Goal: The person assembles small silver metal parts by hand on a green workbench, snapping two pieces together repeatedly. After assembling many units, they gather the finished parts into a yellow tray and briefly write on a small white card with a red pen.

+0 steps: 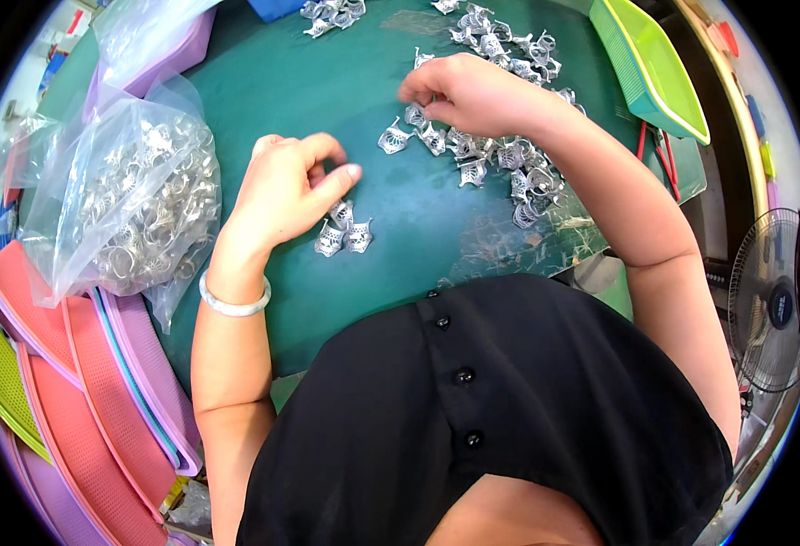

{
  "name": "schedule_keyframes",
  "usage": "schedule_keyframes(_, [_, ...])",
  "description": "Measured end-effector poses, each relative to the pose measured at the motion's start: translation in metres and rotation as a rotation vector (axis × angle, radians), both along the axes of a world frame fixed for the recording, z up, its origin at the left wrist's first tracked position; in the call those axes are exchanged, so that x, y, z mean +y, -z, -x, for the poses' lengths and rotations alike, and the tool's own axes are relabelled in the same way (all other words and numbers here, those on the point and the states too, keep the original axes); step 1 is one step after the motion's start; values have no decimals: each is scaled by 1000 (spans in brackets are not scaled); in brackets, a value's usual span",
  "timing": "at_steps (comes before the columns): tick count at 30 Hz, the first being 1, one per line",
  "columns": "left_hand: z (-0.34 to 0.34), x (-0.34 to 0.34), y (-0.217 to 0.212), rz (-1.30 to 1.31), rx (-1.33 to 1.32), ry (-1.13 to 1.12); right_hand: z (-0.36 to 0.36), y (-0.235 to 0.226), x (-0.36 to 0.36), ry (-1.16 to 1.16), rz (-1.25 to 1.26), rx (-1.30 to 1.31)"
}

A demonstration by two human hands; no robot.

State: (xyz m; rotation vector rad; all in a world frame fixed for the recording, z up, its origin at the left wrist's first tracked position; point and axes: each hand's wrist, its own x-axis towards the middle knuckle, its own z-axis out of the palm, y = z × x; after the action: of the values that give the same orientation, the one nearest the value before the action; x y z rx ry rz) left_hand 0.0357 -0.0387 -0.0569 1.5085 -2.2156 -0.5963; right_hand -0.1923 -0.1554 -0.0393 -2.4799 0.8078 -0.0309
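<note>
My left hand [286, 187] rests on the green mat [345, 82], fingers curled with thumb and forefinger pinched together; whether a piece sits between them I cannot tell. Just below it lie three small silver metal ornaments [344, 232]. My right hand [468, 91] reaches across the mat with its fingertips closed on one silver piece [415, 114] at the edge of a scattered heap of the same ornaments [500, 155]. A pale bangle [233, 303] circles my left wrist.
A clear plastic bag [136, 200] full of silver pieces lies at the left. Stacked pink, purple and yellow-green trays [100, 400] sit at lower left. A green basket [650, 64] stands at upper right, a fan [769, 300] at the right. More ornaments [332, 14] lie at the top.
</note>
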Motion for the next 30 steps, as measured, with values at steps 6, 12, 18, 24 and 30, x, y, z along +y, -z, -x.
schedule_keyframes(6, [34,-21,9,79,149,-90,3,8,1,-72,241,-209])
schedule_keyframes(12, [38,-31,23,70,168,-65,7,13,7,-182,232,-170])
schedule_keyframes(18, [27,-18,14,5,66,-220,13,8,-1,31,60,-260])
schedule_keyframes(24, [21,-15,3,-42,44,-202,7,1,5,68,2,-44])
schedule_keyframes(30, [17,-19,9,31,115,-27,-1,14,4,-9,13,-105])
